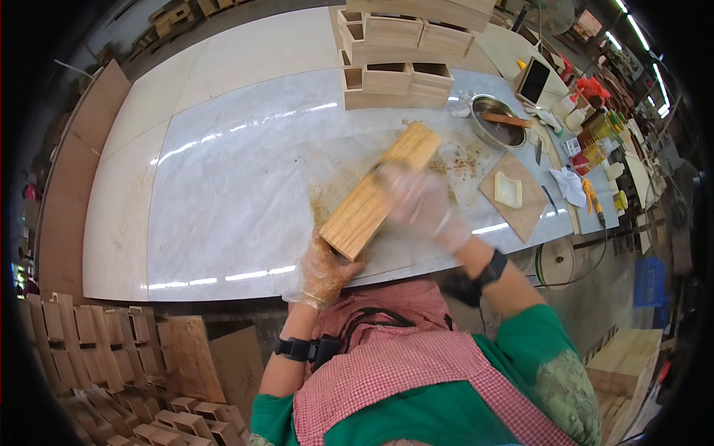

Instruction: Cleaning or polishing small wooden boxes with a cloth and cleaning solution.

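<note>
In the head view, the clear-gloved left hand [327, 273] was clamped on the near end of a long, golden wooden block [355, 214] over the shiny grey table [223, 186]. The blurry right hand [418, 195] seemed to rub it, fingers unclear; the next rub called for steady holding.

From close above the near edge of the worktable [230, 186], the head-worn fisheye camera looks steeply down and forward across it.

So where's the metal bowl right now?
In the head view, the metal bowl sits toward the right of the table, beyond the right hand, below the black-screened device and above the square board.
</note>
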A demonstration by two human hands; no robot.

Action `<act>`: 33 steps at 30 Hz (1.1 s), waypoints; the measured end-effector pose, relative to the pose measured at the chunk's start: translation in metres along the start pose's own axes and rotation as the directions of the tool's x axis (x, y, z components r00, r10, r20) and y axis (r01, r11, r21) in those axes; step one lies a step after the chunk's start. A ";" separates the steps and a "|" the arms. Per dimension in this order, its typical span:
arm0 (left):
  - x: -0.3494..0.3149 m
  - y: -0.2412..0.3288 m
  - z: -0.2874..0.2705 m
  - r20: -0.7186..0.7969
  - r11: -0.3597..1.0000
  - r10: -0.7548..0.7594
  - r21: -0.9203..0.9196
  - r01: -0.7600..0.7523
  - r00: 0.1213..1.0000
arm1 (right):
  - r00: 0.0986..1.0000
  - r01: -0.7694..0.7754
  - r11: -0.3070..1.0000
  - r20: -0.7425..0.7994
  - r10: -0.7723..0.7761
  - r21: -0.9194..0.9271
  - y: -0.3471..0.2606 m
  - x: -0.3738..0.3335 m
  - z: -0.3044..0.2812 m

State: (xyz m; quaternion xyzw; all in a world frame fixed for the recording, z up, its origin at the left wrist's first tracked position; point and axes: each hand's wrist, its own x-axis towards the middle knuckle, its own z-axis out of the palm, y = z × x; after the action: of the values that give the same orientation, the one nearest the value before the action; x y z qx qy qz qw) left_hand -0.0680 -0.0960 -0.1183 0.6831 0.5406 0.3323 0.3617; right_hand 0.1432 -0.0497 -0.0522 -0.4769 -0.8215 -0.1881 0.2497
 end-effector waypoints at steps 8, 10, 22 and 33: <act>-0.002 -0.006 0.009 -0.059 0.994 0.008 -0.104 -0.015 0.998 | 0.985 -0.025 0.730 -0.142 -0.098 -0.683 0.099 -0.022 0.049; -0.001 -0.015 0.009 -0.092 0.975 0.009 -0.219 -0.029 0.996 | 0.969 0.051 0.941 -0.211 -0.128 -0.336 0.099 -0.004 0.039; -0.003 -0.052 0.014 0.026 0.950 0.169 0.262 -0.170 0.985 | 0.968 -0.060 0.890 0.246 -0.059 0.453 -0.088 0.024 -0.008; -0.002 -0.014 -0.006 0.049 0.950 0.114 -0.299 -0.094 0.992 | 0.956 0.045 0.871 0.232 -0.180 0.490 -0.085 -0.024 -0.047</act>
State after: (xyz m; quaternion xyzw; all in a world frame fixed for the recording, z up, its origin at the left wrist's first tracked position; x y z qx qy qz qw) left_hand -0.0797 -0.0947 -0.1272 0.6592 0.4360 0.4055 0.4593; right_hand 0.0898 -0.1325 -0.0350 -0.3724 -0.8951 0.0735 0.2341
